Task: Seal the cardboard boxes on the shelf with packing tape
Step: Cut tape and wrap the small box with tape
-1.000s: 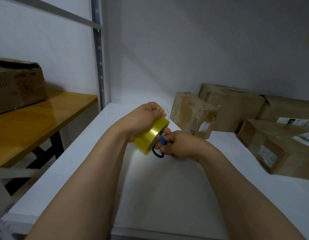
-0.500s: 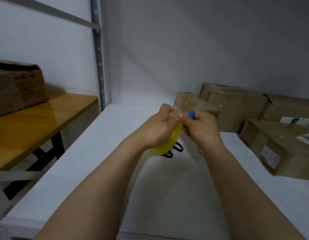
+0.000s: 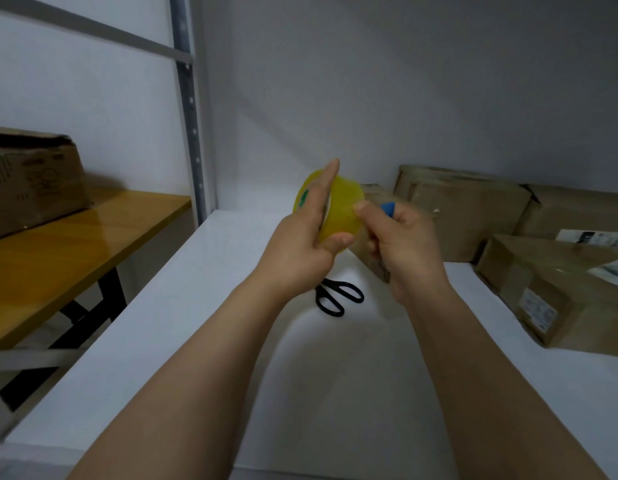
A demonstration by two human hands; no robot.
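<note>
The white shelf (image 3: 196, 306) spreads wide toward its left edge, and cardboard boxes (image 3: 467, 209) crowd its back right. Their labels (image 3: 538, 310) are too small to read. The left hand (image 3: 300, 247) grips the yellow tape roll (image 3: 342, 206) above the scissors (image 3: 338, 296). The curled right hand (image 3: 404, 244) has its thumb on the roll. A blue piece (image 3: 388, 206) shows there, held or worn I can't tell.
</note>
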